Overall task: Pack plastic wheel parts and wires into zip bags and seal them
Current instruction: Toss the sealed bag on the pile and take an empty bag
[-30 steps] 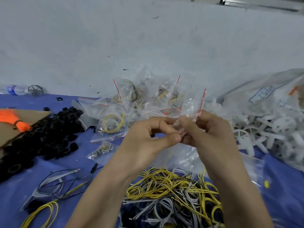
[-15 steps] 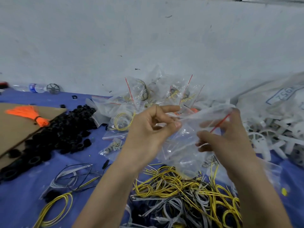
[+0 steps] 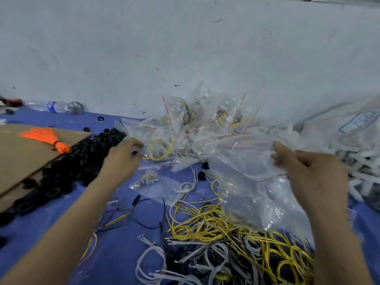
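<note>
On a blue cloth spread against a pale wall, a person's two bare hands work among loose parts. The right hand, at three o'clock in the view, pinches the upper edge of a clear zip bag between curled fingers and thumb. The bag hangs slack from that grip, its top edge running toward nine o'clock and its body drooping toward five o'clock. It looks empty, though the crumpled plastic makes that hard to confirm. The left hand, at nine o'clock, is well apart from the bag. Its fingers are bent where a heap of black ring-shaped parts meets a pile of filled zip bags; whether it holds anything cannot be told.

The likely filling lies in two directions. A tangle of yellow and grey wires sits directly under the bag at six o'clock, near both hands. White plastic wheel parts are heaped at three o'clock, just beyond the right hand, which is nearer but occupied. The left hand would have to cross the bag to reach them.

Also present are a small bag of metal hardware between the hands, an orange bundle of cable ties on cardboard at nine o'clock, and a water bottle by the wall.
</note>
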Action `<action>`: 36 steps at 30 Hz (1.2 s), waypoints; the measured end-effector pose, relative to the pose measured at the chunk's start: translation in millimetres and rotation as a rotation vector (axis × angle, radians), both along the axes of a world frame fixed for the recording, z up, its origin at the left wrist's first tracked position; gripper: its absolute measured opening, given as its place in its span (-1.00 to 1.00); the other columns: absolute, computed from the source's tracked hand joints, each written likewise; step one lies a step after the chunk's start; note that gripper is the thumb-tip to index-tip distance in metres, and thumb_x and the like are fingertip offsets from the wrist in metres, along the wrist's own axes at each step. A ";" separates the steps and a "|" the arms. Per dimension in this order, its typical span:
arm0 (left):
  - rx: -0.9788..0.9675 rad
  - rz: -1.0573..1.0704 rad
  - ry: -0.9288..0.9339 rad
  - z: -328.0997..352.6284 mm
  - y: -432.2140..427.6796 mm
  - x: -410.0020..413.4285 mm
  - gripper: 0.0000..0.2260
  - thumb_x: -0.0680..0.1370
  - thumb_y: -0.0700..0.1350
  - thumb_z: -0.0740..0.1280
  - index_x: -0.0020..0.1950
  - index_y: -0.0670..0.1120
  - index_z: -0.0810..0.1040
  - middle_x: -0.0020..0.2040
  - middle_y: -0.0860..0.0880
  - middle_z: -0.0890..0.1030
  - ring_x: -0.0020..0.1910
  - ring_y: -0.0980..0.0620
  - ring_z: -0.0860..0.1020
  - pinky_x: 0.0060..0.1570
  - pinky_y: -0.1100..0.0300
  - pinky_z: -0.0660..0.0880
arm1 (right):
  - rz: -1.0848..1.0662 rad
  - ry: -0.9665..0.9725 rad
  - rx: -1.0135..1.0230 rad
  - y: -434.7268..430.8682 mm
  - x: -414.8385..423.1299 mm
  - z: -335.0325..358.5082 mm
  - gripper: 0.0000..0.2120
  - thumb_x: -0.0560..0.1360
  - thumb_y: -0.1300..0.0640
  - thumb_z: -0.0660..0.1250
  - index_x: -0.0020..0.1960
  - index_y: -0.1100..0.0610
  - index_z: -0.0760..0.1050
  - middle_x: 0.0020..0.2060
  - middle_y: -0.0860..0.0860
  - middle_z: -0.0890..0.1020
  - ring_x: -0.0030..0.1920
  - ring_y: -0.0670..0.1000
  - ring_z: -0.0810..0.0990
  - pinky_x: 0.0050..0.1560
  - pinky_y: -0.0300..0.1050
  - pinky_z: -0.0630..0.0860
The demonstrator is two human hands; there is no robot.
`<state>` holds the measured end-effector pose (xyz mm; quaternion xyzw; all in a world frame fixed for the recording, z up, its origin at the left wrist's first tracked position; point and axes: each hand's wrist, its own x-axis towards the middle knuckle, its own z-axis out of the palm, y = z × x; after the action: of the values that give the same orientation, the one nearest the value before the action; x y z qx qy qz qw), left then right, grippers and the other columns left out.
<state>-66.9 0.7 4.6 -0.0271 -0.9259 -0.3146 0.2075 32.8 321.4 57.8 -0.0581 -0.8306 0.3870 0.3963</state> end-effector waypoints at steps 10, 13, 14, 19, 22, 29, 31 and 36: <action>-0.629 0.194 -0.323 -90.8 -74.5 -32.7 -0.82 0.61 -0.13 0.20 0.20 -0.05 0.45 0.07 -0.11 0.34 -0.12 -0.14 0.39 -0.12 0.01 0.45 | 0.069 0.020 0.246 -17.2 -2.5 2.7 -0.49 0.55 0.02 0.29 -0.50 0.19 0.27 -0.61 0.02 0.21 -0.52 -0.03 0.18 -0.41 -0.15 0.14; -0.482 0.159 -0.296 -76.3 -67.3 -31.0 -0.74 0.59 -0.14 0.25 0.28 -0.07 0.42 0.04 -0.14 0.38 -0.14 -0.15 0.44 -0.22 0.08 0.36 | 0.244 -0.396 0.322 -20.3 -8.9 -8.4 -0.50 0.54 -0.02 0.29 -0.38 0.36 0.49 -0.55 0.18 0.45 -0.47 -0.01 0.22 -0.41 -0.20 0.21; -0.419 0.151 -0.272 -70.3 -62.7 -28.5 -0.71 0.59 -0.15 0.26 0.32 -0.07 0.40 0.07 -0.17 0.42 -0.17 -0.11 0.43 -0.22 0.09 0.37 | 0.284 -0.486 0.319 -21.7 -10.3 -11.3 -0.51 0.54 -0.04 0.28 -0.26 0.41 0.54 -0.40 0.29 0.58 -0.45 -0.01 0.28 -0.39 -0.15 0.27; 0.524 -0.023 0.019 -5.5 -0.2 6.1 -0.90 0.52 -0.19 0.38 -0.12 -0.22 0.55 -0.24 -0.11 0.65 -0.38 0.05 0.59 -0.34 0.33 0.50 | 0.370 -0.595 0.278 -34.9 -13.0 -18.7 -0.49 0.56 -0.04 0.26 -0.16 0.46 0.53 -0.16 0.31 0.65 -0.31 0.05 0.65 -0.21 -0.02 0.53; 1.026 -0.495 0.043 47.5 49.5 49.2 -0.94 0.42 -0.19 0.40 -0.19 -0.18 0.64 -0.21 -0.09 0.70 -0.17 0.03 0.68 -0.16 0.33 0.55 | 0.393 -0.570 0.285 -40.0 -13.6 -21.8 -0.51 0.56 -0.05 0.25 -0.15 0.43 0.56 -0.15 0.31 0.65 -0.18 0.28 0.61 -0.22 -0.03 0.52; 0.244 -0.817 0.191 49.5 119.3 79.8 -0.90 0.58 -0.27 0.26 -0.07 -0.14 0.56 -0.24 -0.03 0.62 -0.22 0.12 0.61 -0.18 0.20 0.53 | 0.468 -0.512 0.071 -37.7 -6.7 -11.7 -0.54 0.53 -0.07 0.26 -0.40 0.20 0.59 -0.46 0.01 0.66 -0.48 -0.04 0.59 -0.44 -0.30 0.41; 0.061 -0.755 0.249 45.3 122.3 74.7 -0.91 0.60 -0.20 0.24 -0.05 -0.12 0.53 -0.24 0.03 0.57 -0.24 0.12 0.56 -0.18 0.11 0.48 | 0.494 -0.497 0.017 -35.6 -4.5 -7.5 -0.52 0.53 -0.08 0.25 -0.42 0.21 0.57 -0.49 0.03 0.63 -0.51 -0.06 0.55 -0.42 -0.33 0.39; 0.000 -0.667 0.085 42.9 116.4 71.2 -0.85 0.50 0.01 0.38 0.01 0.00 0.54 -0.07 0.08 0.59 -0.44 0.30 0.54 -0.35 0.30 0.45 | 0.445 -0.452 -0.030 -29.6 1.4 -1.2 -0.59 0.54 -0.02 0.27 -0.36 0.18 0.60 -0.55 0.03 0.58 -0.56 -0.08 0.50 -0.47 -0.32 0.40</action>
<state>4.2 117.1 47.5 -0.3416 -0.8565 -0.3638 0.1316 34.2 291.8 56.6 0.0347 -0.8841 0.4538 0.1062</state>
